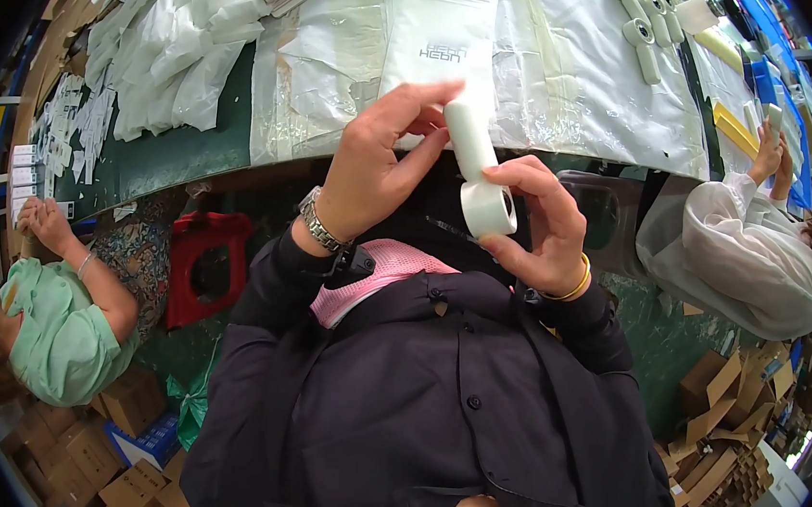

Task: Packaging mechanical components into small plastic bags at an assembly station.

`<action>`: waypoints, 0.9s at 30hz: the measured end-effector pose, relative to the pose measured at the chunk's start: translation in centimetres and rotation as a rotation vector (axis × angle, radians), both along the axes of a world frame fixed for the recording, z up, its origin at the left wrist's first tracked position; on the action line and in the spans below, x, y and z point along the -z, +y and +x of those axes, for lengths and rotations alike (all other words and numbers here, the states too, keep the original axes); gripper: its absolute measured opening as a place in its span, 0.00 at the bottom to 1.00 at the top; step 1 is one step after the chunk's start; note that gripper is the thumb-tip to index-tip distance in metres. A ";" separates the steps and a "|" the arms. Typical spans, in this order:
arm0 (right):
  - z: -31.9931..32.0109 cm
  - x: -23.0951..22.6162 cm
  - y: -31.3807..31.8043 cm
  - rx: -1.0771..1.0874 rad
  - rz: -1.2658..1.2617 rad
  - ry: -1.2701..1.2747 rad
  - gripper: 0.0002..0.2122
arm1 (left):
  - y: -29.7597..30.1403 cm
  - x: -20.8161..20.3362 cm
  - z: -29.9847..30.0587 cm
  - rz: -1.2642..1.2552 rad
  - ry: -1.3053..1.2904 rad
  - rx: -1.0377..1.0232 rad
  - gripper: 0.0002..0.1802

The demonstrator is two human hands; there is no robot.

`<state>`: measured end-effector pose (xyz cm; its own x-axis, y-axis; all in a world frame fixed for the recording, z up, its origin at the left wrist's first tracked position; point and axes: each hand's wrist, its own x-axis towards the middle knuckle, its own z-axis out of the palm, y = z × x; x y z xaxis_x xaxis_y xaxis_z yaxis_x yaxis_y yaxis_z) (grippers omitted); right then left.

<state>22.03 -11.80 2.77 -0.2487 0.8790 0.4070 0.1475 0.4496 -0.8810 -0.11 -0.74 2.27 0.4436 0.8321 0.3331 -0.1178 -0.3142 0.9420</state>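
A white handheld device (471, 143) with a smooth cylindrical handle and a round, ring-like head is held up in front of my chest, tilted with its handle end away from me. My right hand (549, 223) grips the round head between thumb and fingers. Beside the handle's far end is my left hand (382, 145), its index finger stretched out and slightly blurred, its thumb apart from it. Whether those fingertips touch the handle is hard to make out. Beyond my hands, clear plastic bags (439, 39) with dark print lie stacked on the plastic-covered table (583, 105).
White bags (187, 51) heap up at the table's left. Several similar white devices (643, 33) lie at the far right. One co-worker in green (66, 335) sits left; another in white (740, 244) works right. A red stool (202, 269) and cardboard boxes (84, 457) stand on the floor.
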 end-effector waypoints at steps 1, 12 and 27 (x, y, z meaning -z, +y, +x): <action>0.1 -0.1 0.0 0.004 0.024 -0.008 0.30 | 0.8 1.3 -0.8 0.112 0.118 0.021 0.28; -1.1 0.8 0.7 0.331 -0.164 0.356 0.31 | -1.5 -1.8 -4.0 0.213 0.783 0.494 0.18; -2.5 2.8 2.9 0.267 -0.214 0.068 0.26 | 0.7 -0.5 -5.1 0.399 0.466 -0.210 0.06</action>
<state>19.52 -8.92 -0.02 0.0225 0.9766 0.2137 0.1728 0.2068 -0.9630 -5.22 -0.07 2.78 0.4575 0.7691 0.4464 0.3774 -0.6225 0.6856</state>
